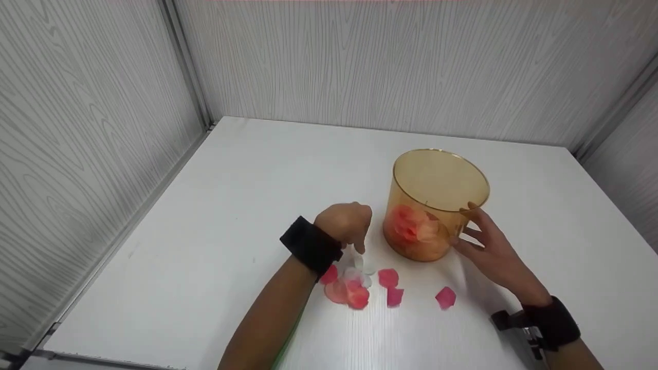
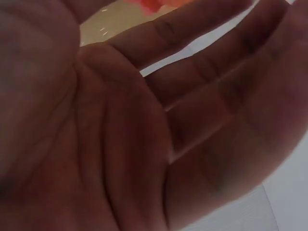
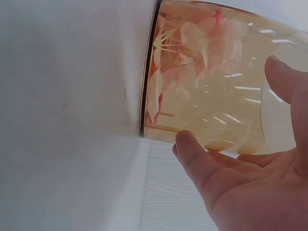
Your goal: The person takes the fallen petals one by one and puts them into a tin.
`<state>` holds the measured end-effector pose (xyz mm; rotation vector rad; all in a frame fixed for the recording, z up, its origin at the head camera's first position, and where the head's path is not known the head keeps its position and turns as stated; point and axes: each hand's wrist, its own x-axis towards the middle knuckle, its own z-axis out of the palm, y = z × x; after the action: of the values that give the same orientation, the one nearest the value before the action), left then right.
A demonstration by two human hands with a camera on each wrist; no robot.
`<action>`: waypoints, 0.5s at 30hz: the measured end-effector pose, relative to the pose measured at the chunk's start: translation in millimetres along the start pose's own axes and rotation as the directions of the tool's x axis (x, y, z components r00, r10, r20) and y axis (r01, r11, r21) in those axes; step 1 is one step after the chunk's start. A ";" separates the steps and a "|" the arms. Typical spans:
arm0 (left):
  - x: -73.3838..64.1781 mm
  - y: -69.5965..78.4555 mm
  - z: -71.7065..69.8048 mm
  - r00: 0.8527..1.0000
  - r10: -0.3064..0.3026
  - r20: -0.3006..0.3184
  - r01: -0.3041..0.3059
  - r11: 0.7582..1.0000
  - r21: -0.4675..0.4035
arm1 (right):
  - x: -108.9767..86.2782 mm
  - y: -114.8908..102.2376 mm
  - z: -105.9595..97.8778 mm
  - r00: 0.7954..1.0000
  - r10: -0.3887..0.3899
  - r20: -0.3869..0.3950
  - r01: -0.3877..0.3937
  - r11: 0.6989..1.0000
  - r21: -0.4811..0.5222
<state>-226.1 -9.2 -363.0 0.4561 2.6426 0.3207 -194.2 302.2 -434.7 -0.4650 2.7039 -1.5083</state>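
Observation:
My right hand (image 1: 496, 257) holds the side of a see-through amber tub (image 1: 396, 205), its fingers spread round the wall. In the right wrist view, one finger (image 3: 284, 79) lies over the tub wall. Pink and peach artificial flower petals (image 3: 192, 43) lie inside the tub, low down. Left of the tub, my left hand (image 1: 347, 223) hangs fingers down at a white petal (image 1: 358, 261) on the table. The left wrist view shows that palm (image 2: 130, 144) with fingers extended and no object against it; the fingertips run out of view.
Near the left hand lies a small cluster of pink and white petals (image 1: 336, 292). Several loose pink petals, among them one (image 1: 445, 298) in front of the tub, lie on the white table (image 1: 195, 246). Wood-grain panels (image 1: 360, 67) enclose the back and sides.

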 end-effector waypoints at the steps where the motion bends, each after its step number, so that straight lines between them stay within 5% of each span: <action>1: 1.4 0.9 3.1 1.000 0.004 0.013 -0.004 1.000 0.006 | -0.3 0.1 -0.1 1.000 0.000 0.002 0.000 1.000 0.010; 5: 4.6 5.8 13.9 0.998 0.001 0.067 0.001 1.000 -0.018 | 0.0 0.8 0.8 1.000 -0.009 0.003 0.009 0.999 0.035; 11: 4.8 13.9 23.7 0.999 0.015 0.040 -0.022 0.985 0.173 | 0.7 0.0 0.4 1.000 -0.009 0.003 0.009 1.000 0.015; 15: 1.2 8.2 23.8 0.998 0.055 0.022 -0.057 0.994 0.098 | 0.8 0.6 0.1 1.000 -0.007 0.001 0.007 1.000 0.008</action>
<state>-214.2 2.3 -381.9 0.5633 2.6387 0.2024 -195.1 302.2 -435.2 -0.4758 2.6969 -1.5196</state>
